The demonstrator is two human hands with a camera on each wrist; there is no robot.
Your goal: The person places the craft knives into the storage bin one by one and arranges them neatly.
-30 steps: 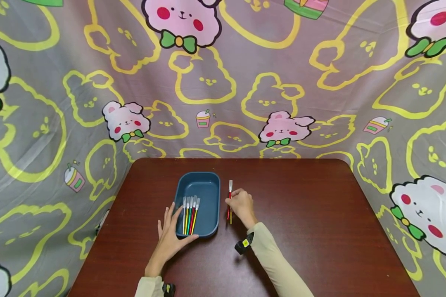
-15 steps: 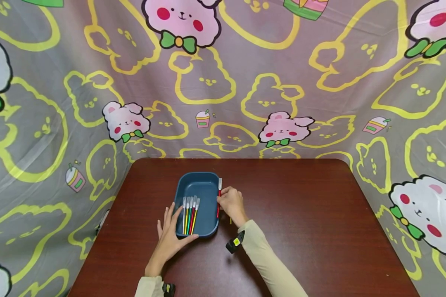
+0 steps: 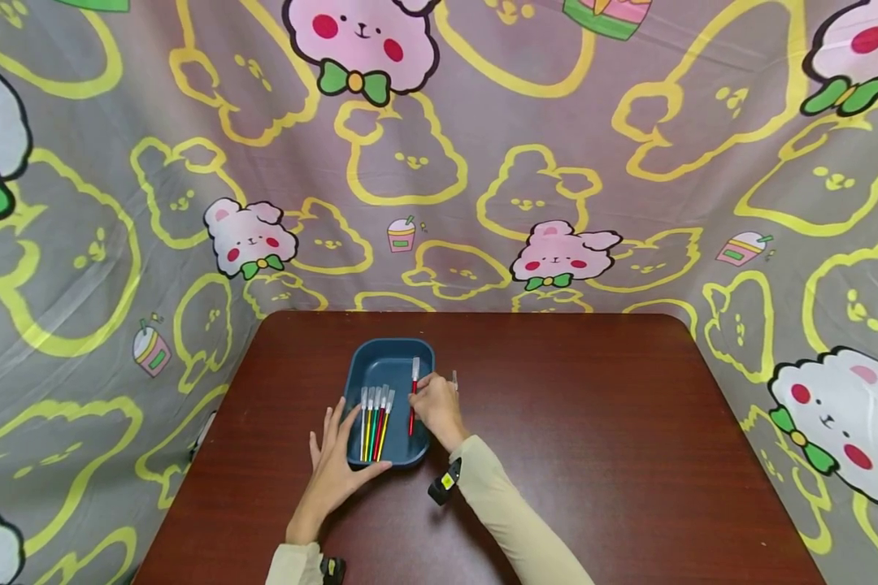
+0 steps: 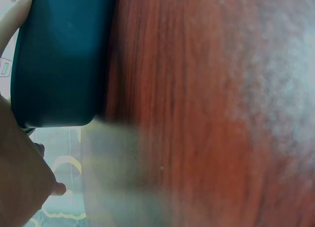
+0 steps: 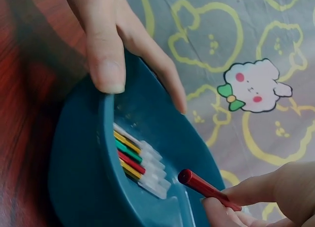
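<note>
My right hand [image 3: 439, 408] pinches a red pen [image 5: 199, 183] with a clear cap, holding it over the right half of a blue tray [image 3: 399, 443]. In the head view the pen is nearly upright in line with the tray's long side, cap away from me. Several pens [image 3: 375, 422] with clear caps, in silver, yellow, green and red, lie side by side in the tray's left half. My left hand [image 3: 331, 467] rests at the tray's near left corner, fingers spread and fairly straight, its thumb [image 5: 109, 77] on the near rim.
Another clear-capped pen [image 3: 454, 379] lies on the brown table [image 3: 593, 431] right of the tray, mostly hidden behind my right hand. A patterned cloth [image 3: 439, 203] hangs around the table's back and sides.
My right hand has carried the red pen leftward, from the table beside the tray across its right rim to above its inside. My left hand has stayed in place.
</note>
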